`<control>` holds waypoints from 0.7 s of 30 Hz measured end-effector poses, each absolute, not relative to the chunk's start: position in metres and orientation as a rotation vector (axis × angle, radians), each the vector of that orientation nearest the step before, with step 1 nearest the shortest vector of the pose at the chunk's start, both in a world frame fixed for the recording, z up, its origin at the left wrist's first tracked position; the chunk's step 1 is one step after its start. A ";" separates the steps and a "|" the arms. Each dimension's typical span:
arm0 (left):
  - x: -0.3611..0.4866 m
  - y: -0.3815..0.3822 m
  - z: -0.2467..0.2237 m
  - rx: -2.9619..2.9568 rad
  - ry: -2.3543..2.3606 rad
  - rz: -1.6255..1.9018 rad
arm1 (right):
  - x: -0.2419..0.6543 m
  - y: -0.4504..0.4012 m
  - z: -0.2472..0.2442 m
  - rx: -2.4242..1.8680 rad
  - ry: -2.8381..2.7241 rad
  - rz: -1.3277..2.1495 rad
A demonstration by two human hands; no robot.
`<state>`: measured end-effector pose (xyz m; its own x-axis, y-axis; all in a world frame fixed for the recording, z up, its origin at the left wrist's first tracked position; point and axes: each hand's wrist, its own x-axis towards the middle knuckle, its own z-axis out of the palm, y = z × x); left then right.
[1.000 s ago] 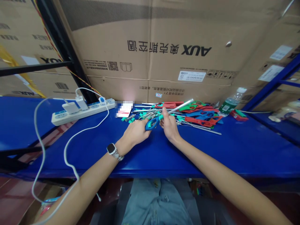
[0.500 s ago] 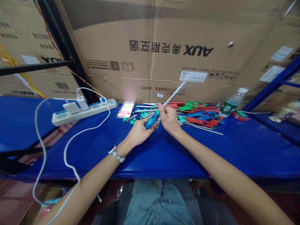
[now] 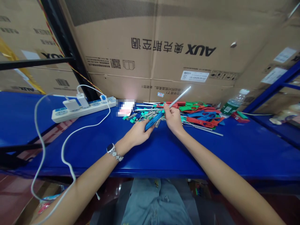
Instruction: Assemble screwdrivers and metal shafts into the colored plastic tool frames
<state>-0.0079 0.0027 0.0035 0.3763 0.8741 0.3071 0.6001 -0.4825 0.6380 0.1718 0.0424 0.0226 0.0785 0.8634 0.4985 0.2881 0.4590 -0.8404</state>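
My left hand (image 3: 138,132) is closed round the blue handle of a tool (image 3: 153,120) with a long silver rod. My right hand (image 3: 172,118) pinches the same tool where the handle meets the rod, and the rod points up and to the right. Behind and beside my hands lies a pile of tools with red, green and blue handles (image 3: 203,115), silver rods and small teal-tipped metal parts (image 3: 133,120). Which parts touch my fingers underneath is hidden.
A white power strip (image 3: 91,109) with chargers and cables lies at the left on the blue shelf (image 3: 150,156). A green-labelled bottle (image 3: 232,104) and a small red box (image 3: 240,117) are at the right. A large carton (image 3: 164,68) stands behind.
My right hand has shifted slightly right along the tool, and the rod has moved right with it. More of the blue handle shows between my hands.
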 end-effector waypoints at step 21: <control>0.000 -0.003 0.005 2.151 1.256 0.980 | 0.162 0.038 0.028 -1.058 -1.561 0.644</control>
<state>0.0005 -0.0025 0.0048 0.3292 0.8782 0.3469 0.5499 -0.4769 0.6857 0.1619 0.0378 0.0276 -0.0120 0.8810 0.4729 0.2912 0.4555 -0.8412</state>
